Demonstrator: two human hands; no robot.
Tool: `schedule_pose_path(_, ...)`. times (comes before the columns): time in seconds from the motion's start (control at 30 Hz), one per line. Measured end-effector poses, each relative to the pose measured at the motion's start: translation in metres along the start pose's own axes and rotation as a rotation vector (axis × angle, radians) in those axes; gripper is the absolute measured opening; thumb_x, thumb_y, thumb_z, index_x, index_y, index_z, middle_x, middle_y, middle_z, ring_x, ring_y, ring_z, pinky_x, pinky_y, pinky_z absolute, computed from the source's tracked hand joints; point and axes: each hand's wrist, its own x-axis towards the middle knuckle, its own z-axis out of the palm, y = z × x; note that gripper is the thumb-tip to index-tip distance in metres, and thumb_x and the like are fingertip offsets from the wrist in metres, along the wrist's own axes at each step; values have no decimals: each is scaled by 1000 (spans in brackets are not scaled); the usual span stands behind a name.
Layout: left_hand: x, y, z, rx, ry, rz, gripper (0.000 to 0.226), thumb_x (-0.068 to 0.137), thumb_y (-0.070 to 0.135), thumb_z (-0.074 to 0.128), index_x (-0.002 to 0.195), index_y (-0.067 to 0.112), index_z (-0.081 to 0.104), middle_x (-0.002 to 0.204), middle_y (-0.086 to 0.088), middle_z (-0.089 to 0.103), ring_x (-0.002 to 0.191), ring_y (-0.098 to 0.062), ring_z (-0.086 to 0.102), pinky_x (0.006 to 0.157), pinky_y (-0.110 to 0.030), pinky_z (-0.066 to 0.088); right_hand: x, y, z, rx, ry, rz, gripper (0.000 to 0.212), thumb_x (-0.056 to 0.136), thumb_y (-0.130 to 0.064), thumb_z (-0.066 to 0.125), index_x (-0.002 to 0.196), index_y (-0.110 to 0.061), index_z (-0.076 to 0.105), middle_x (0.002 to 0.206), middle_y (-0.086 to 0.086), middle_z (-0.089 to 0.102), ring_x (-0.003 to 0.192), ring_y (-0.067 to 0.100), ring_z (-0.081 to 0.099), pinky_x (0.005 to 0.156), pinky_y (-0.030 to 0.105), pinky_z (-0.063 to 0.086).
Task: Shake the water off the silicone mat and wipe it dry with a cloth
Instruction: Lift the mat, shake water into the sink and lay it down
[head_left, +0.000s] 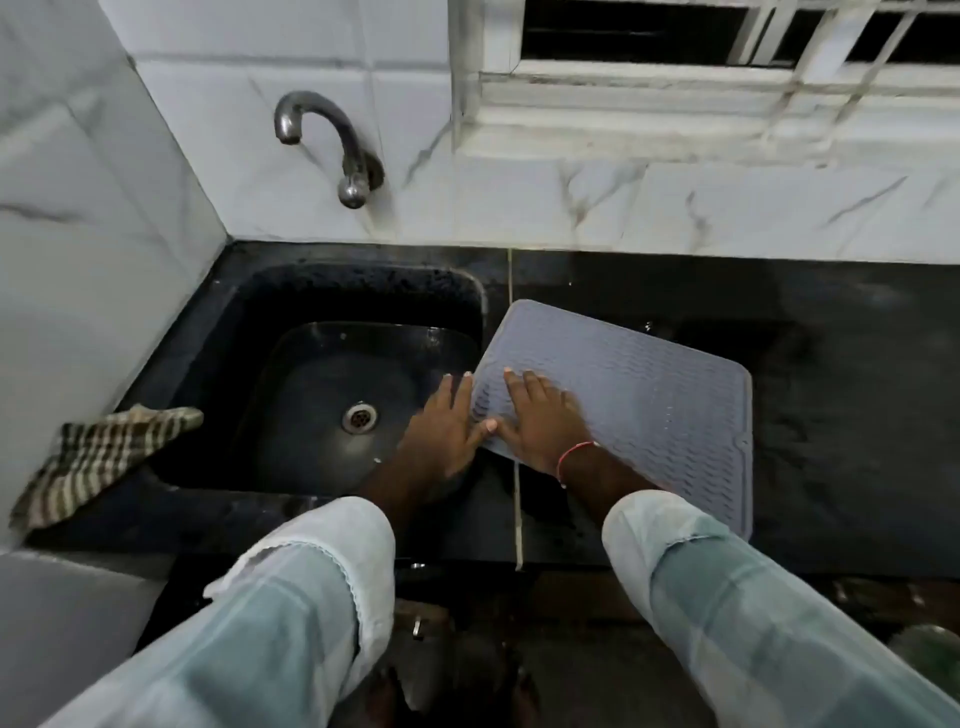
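Right hand (540, 415) flat on silicone mat (649, 405); left hand (447, 423) at mat's left edge, thumb on top.

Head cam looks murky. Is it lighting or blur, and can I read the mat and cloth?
Head view: dim light, so the black counter and sink lose detail; mat ridges read clearly; the cloth at the left edge is smeared; wide-angle bends the window frame.
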Motion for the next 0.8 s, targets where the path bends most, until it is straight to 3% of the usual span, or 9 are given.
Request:
schedule_pose_path(0.1, 1, -4, 9, -260, -46, -162, 76, 98, 52, 36, 154, 16, -1, 161, -16, 3, 147, -33, 15, 115, -46, 20, 3, -11, 13, 40, -45, 13, 70, 94, -56, 32, 151, -19, 13, 157, 12, 19, 145, 31, 20, 115, 54, 18)
schedule_pose_path(0.2, 6, -3, 10, -526, -20, -309, 71, 100, 42, 41, 154, 13, 5, 158, -16, 22, 143, -32, 28, 114, -38, 25, 7, -20, 24, 56, -59, 24, 64, 96, -53, 31, 149, -20, 19, 157, 11, 22, 145, 30, 19, 116, 54, 17)
schedule_pose_path(0.3, 17, -3, 6, -703, -3, -397, 62, 98, 30, 49, 150, 8, 23, 149, -11, 39, 135, -28, 41, 108, -29, 32, 5, -23, 33, 14, -74, 33, 60, 97, -51, 29, 148, -21, 25, 157, 12, 21, 145, 31, 15, 116, 53, 14)
schedule_pose_path(0.4, 33, -5, 6, -823, 33, -378, 32, 94, 17, 56, 125, 7, 56, 129, -17, 60, 108, -28, 62, 95, -39, 51, 5, -19, 35, 24, -62, 28, 57, 98, -47, 30, 149, -23, 25, 158, 9, 20, 146, 29, 14, 117, 51, 12)
schedule_pose_path(0.47, 45, -6, 3, -777, 47, -340, 22, 91, 16, 61, 109, 3, 65, 112, -16, 69, 93, -25, 66, 81, -33, 54, 6, -13, 34, 45, -58, 25, 55, 98, -46, 32, 148, -24, 28, 158, 7, 22, 146, 26, 16, 117, 48, 12)
schedule_pose_path(0.6, 62, -1, -9, -529, -13, -326, 34, 87, 28, 66, 104, -1, 67, 98, -14, 70, 79, -23, 63, 57, -22, 46, 0, -8, 34, 102, -24, 50, 50, 98, -44, 34, 143, -23, 39, 156, 6, 28, 145, 24, 20, 116, 46, 13)
schedule_pose_path(0.67, 70, 3, -12, -356, -38, -318, 43, 87, 33, 64, 111, -2, 62, 108, -17, 66, 94, -31, 63, 70, -31, 52, -2, -4, 32, 106, 31, 61, 46, 98, -42, 35, 137, -22, 47, 151, 6, 36, 141, 24, 27, 114, 46, 17)
schedule_pose_path(0.73, 75, 9, -15, -222, -43, -269, 50, 87, 35, 62, 121, 0, 51, 123, -21, 58, 112, -37, 57, 90, -40, 48, -3, 7, 26, 97, 111, 107, 43, 95, -42, 38, 126, -19, 56, 139, 8, 49, 132, 25, 40, 109, 45, 26)
schedule_pose_path(0.8, 79, 17, -16, -150, -63, -198, 55, 86, 35, 61, 129, 5, 41, 134, -21, 47, 121, -39, 49, 97, -45, 43, -2, 29, 16, 109, 190, 225, 40, 91, -44, 41, 114, -19, 61, 124, 8, 58, 117, 28, 52, 99, 43, 37)
